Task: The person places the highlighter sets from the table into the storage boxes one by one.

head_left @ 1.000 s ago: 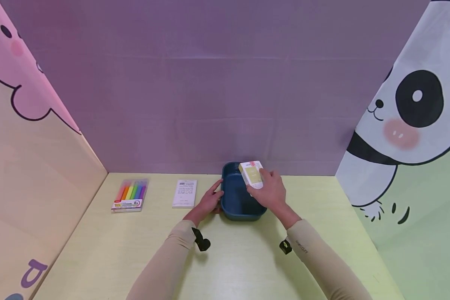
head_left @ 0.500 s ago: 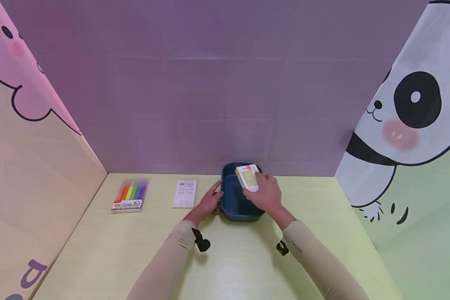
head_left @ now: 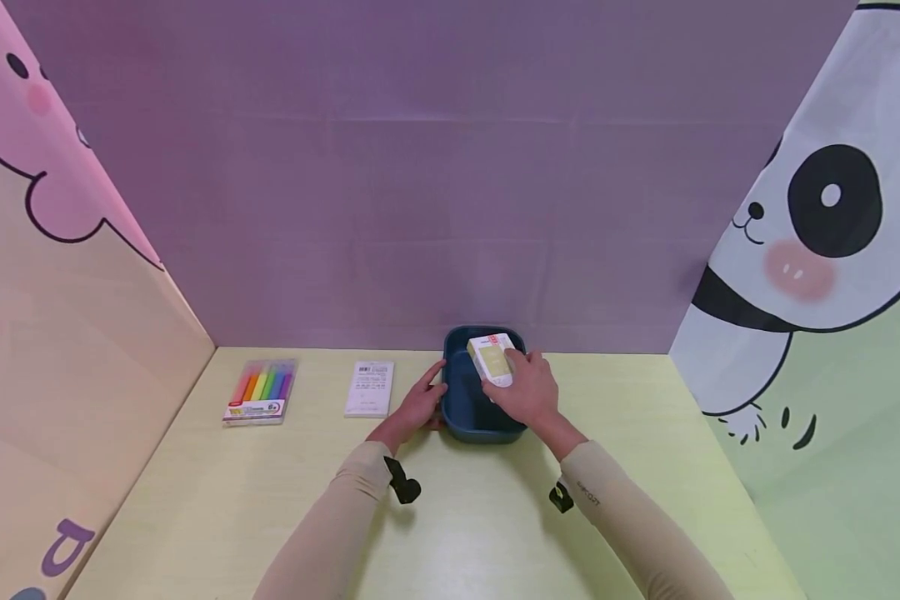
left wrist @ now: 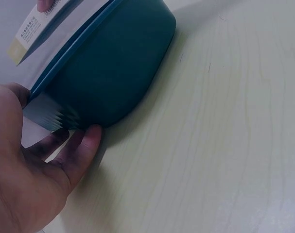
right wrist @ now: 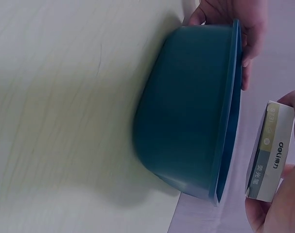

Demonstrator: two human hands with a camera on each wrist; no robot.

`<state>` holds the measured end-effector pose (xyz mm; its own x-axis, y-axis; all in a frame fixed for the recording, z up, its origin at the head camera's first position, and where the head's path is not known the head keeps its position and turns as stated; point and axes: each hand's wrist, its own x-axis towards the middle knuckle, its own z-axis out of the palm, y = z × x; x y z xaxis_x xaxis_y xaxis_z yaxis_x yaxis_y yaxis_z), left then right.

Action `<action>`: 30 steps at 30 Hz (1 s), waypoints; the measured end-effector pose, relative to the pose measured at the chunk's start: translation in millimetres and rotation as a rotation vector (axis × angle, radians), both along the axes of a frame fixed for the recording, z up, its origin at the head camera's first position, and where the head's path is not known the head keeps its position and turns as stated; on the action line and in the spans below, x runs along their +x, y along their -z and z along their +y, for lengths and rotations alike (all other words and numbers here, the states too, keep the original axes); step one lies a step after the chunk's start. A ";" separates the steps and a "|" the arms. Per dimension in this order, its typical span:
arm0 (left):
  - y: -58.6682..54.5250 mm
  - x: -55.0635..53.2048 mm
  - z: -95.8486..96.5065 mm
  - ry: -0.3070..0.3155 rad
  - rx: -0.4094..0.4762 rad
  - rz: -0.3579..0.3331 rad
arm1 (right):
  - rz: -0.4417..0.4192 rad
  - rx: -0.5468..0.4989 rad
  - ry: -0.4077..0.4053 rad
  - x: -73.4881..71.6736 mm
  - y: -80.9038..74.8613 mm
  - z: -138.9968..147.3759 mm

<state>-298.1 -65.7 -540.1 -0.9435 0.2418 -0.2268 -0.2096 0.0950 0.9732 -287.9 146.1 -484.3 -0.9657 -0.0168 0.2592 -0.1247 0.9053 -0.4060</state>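
My right hand [head_left: 528,390] grips a small white-and-yellow carton [head_left: 489,360] between thumb and fingers, over the mouth of a dark blue plastic bin [head_left: 474,427]. In the right wrist view the carton [right wrist: 273,150] is tilted beyond the bin's rim, its "deli" lettering showing. At the bin's left side, my left hand [head_left: 418,404] holds the wall, with fingers at the rim and lower down on the outside. The left wrist view shows those fingers [left wrist: 91,138] against the teal-looking wall [left wrist: 113,53], close to the tabletop.
Left of the bin lies a flat white printed pack [head_left: 369,389]. Farther left is a clear pack of coloured markers [head_left: 260,393]. A purple backdrop [head_left: 420,208] rises right behind the bin, and printed panels flank the pale wooden table [head_left: 465,525].
My right hand has carried the carton a little leftward and lower over the bin. The left hand and the bin have stayed in place.
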 end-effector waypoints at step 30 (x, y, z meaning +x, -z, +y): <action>4.1 -1.9 2.0 -0.034 -0.038 0.012 | -0.007 -0.119 -0.024 -8.3 14.9 46.7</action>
